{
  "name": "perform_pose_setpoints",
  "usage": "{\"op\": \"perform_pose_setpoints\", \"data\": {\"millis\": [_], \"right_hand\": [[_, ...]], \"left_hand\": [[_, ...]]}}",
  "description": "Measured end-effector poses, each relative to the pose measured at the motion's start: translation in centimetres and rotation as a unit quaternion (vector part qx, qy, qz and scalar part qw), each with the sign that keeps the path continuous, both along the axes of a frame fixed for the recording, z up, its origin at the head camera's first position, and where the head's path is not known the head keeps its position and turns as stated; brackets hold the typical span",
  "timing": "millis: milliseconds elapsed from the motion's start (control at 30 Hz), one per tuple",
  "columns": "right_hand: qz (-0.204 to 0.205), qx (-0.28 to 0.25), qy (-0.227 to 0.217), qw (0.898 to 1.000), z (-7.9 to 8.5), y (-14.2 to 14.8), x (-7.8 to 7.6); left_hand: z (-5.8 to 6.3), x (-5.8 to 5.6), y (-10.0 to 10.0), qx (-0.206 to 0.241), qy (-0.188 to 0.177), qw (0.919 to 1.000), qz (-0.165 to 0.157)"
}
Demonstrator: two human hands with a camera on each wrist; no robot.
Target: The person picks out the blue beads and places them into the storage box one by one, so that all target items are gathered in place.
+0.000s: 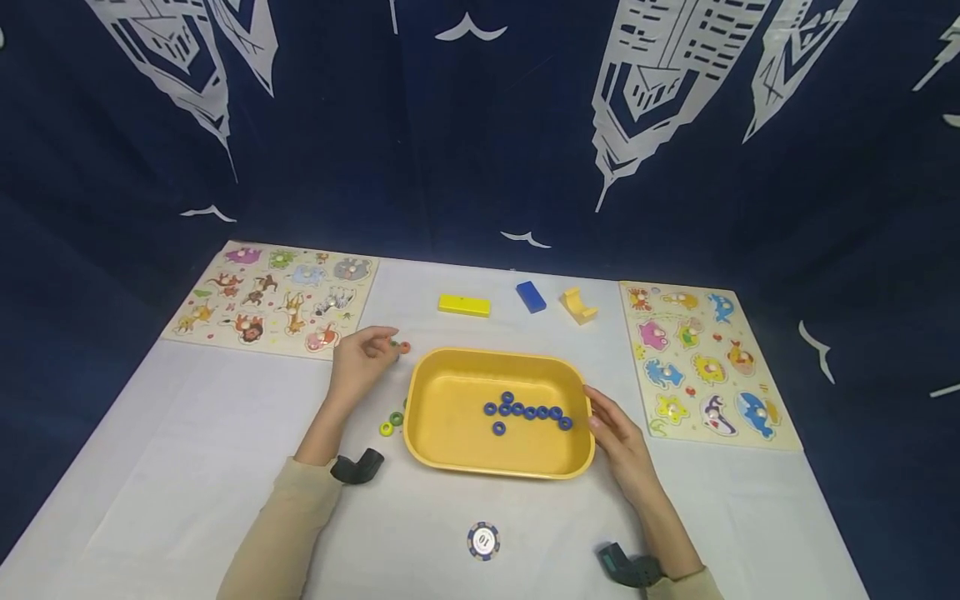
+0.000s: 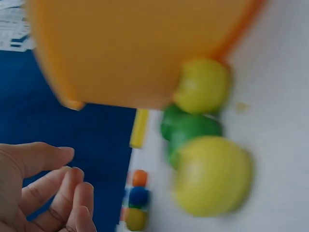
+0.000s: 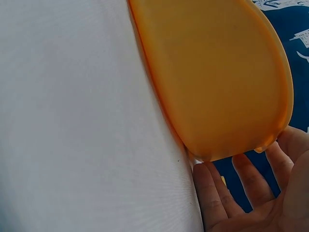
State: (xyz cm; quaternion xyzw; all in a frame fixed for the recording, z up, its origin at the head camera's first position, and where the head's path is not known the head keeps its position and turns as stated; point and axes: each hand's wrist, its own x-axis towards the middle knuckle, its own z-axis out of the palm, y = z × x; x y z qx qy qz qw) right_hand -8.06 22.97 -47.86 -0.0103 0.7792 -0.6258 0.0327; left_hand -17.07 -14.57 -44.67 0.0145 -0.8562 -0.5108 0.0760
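Observation:
My left hand (image 1: 362, 358) is beside the left end of a yellow tray (image 1: 450, 471), its fingers loosely bent, with nothing between them in the left wrist view. Just past its fingertips lie an orange bead (image 1: 405, 347) and other small beads, partly hidden by the hand. Green beads (image 1: 396, 418) and a yellow-green bead (image 1: 386, 429) sit against the tray's left side. Several blue ring beads (image 1: 530, 412) lie inside the tray, most in a line. My right hand (image 1: 622, 442) rests its fingertips against the tray's right end, fingers extended along the outer wall (image 3: 217, 116).
Animal puzzle boards stand at the back left (image 1: 277, 300) and right (image 1: 705, 367). Behind the tray lie a yellow block (image 1: 464, 306), a blue block (image 1: 531, 297) and a pale-yellow curved block (image 1: 578, 307). A poker chip (image 1: 483, 541) marked 10 lies in front.

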Motion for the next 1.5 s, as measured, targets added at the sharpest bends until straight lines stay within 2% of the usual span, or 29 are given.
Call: {"op": "perform_pose_setpoints", "data": {"millis": [100, 200, 333, 500, 600, 700, 767, 867, 1000, 1100, 1167, 1267, 1333, 1400, 1500], "right_hand": [[0.006, -0.004, 0.003, 1.000, 0.0, 0.0, 0.1], [0.007, -0.006, 0.002, 1.000, 0.0, -0.1, 0.2], [0.002, -0.005, 0.000, 1.000, 0.1, -0.1, 0.1], [0.002, -0.002, 0.000, 1.000, 0.0, 0.0, 0.1], [0.001, -0.005, -0.002, 1.000, -0.1, 0.0, 0.1], [0.001, -0.008, -0.002, 1.000, -0.1, 0.1, 0.1], [0.002, -0.008, -0.001, 1.000, -0.1, 0.1, 0.1], [0.004, -0.010, 0.002, 1.000, -0.1, 0.1, 0.1], [0.020, -0.013, 0.017, 1.000, 0.0, 0.2, 0.0], [0.033, -0.018, 0.028, 0.999, 0.0, 0.3, 0.0], [0.033, -0.021, 0.027, 0.999, 0.0, 0.3, 0.0], [0.031, -0.020, 0.026, 0.999, 0.0, 0.4, 0.0], [0.031, -0.021, 0.024, 0.999, 0.0, 0.3, 0.0], [0.032, -0.022, 0.025, 0.999, 0.0, 0.3, 0.0], [0.032, -0.024, 0.026, 0.999, 0.0, 0.3, 0.0]], "left_hand": [[-1.3, -0.3, 0.0, -0.054, -0.025, 0.9982, 0.009], [-2.1, -0.4, 0.2, -0.102, -0.028, 0.9943, 0.017], [-2.4, -0.4, 0.6, -0.148, -0.017, 0.9886, 0.026], [-2.5, -0.3, 1.0, -0.192, -0.023, 0.9807, 0.028], [-2.7, -0.2, 1.0, -0.198, -0.017, 0.9796, 0.029], [-2.3, -0.1, 1.1, -0.184, 0.001, 0.9825, 0.026], [-1.6, 0.0, 1.3, -0.162, 0.020, 0.9863, 0.025], [0.0, 0.4, 1.7, -0.103, 0.039, 0.9938, 0.011], [2.7, 1.8, 2.7, -0.003, 0.016, 0.9994, -0.030], [4.1, 3.0, 4.2, 0.040, -0.008, 0.9952, -0.090], [4.4, 3.6, 5.4, 0.044, -0.023, 0.9896, -0.135], [3.8, 4.0, 7.2, 0.037, -0.046, 0.9784, -0.198], [3.0, 4.1, 8.1, 0.028, -0.063, 0.9718, -0.225], [2.2, 4.0, 8.7, 0.015, -0.077, 0.9667, -0.244], [1.1, 3.8, 9.4, -0.035, -0.094, 0.9606, -0.260]]}}
